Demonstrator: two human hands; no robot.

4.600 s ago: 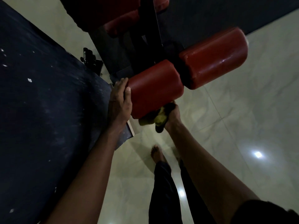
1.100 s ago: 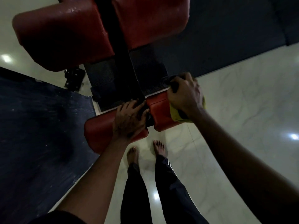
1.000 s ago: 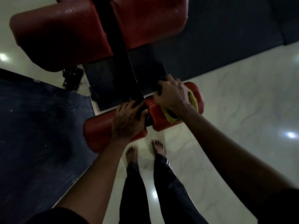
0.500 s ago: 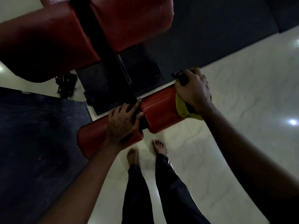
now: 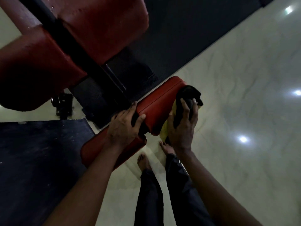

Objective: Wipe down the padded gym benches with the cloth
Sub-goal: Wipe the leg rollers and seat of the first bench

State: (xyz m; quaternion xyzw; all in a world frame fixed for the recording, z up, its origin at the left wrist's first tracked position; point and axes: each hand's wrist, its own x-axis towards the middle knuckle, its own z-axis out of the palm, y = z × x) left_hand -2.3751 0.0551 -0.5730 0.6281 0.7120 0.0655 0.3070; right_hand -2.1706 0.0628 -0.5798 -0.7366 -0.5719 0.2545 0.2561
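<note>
Head view: two red roller pads sit end to end on a dark crossbar low on the gym bench, just in front of the person's bare feet. The left hand lies across the gap between them. Its palm is over the left roller pad, and its fingers curl over the top of the inner end of the right roller pad with the thumb pressed on that pad's face, so the hand grips that end.

The right hand is at the outer end of the right roller pad. Its fingers are closed round the cloth, a bunched yellow rag with a dark part that bulges above the fingertips. The cloth is pressed against the pad's end cap, between palm and pad.

Above and to the left, two much larger red bench pads flank a black frame bar, and their vinyl shows small specks or droplets. A small black bracket stands on the floor below the left large pad. Dark rubber mats cover the floor at left and behind the bench. The rest is pale glossy marble floor with bright light reflections. Dark trousers cover the legs.
</note>
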